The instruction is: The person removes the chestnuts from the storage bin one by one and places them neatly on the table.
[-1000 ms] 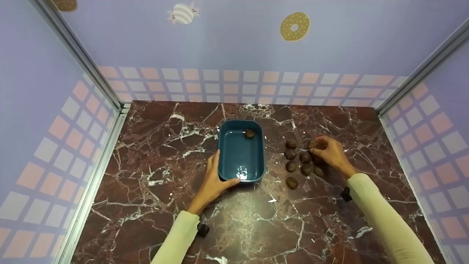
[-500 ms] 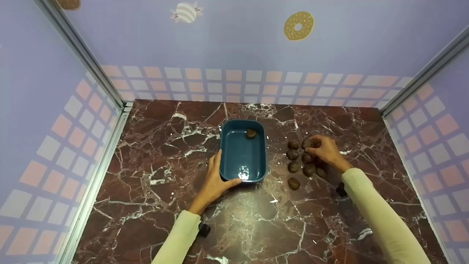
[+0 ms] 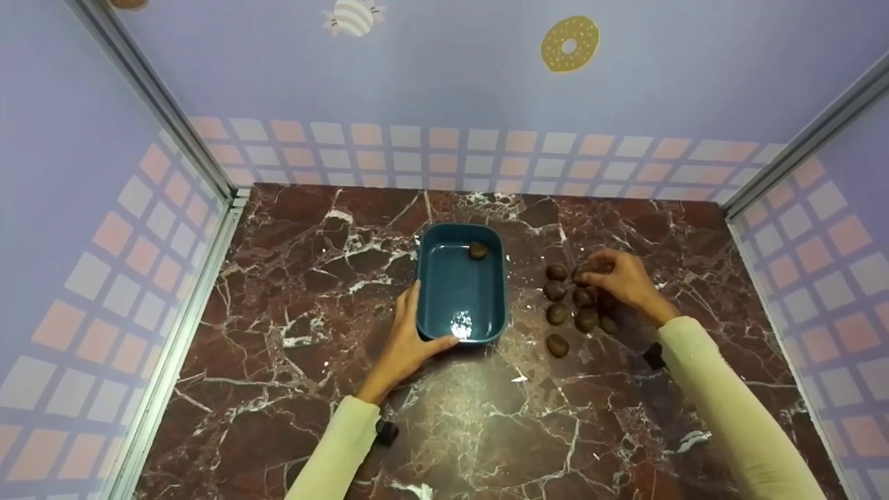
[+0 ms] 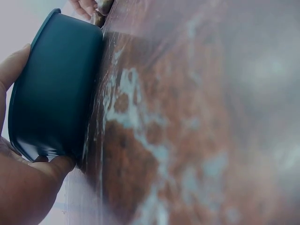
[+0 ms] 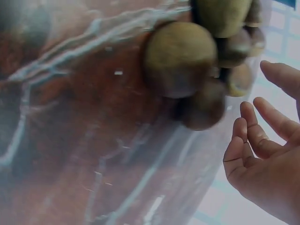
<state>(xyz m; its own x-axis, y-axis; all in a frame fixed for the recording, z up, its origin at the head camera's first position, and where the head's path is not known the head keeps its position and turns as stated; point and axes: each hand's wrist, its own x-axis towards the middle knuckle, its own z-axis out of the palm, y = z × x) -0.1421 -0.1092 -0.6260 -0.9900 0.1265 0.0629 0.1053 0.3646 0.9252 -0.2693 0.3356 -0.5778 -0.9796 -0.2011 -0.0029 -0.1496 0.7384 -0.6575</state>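
Observation:
My left hand (image 3: 406, 344) grips the near left corner of a teal rectangular baking dish (image 3: 419, 264), thumb along the near rim and fingers against the left side. In the left wrist view the dish's smooth outer wall (image 4: 56, 79) fills the space between fingers and thumb. One brown chestnut (image 3: 477, 251) lies inside at the far right. Right of the dish, several chestnuts (image 3: 555, 314) are grouped on the tabletop. My right hand (image 3: 628, 281) is at the group's far edge, fingertips close to a chestnut (image 3: 580, 273). The right wrist view shows its thumb and fingers spread apart, beside the chestnuts (image 5: 180, 58).
Both hands work over a glossy red-brown marbled tabletop (image 3: 292, 375). Lilac walls with pink and white checks (image 3: 444, 139) enclose it at the back and sides. A metal rail (image 3: 187, 326) runs along the left edge.
My right hand has moved slightly left, and the chestnut at its fingertips has shifted left toward the others. My left hand stays on the baking dish.

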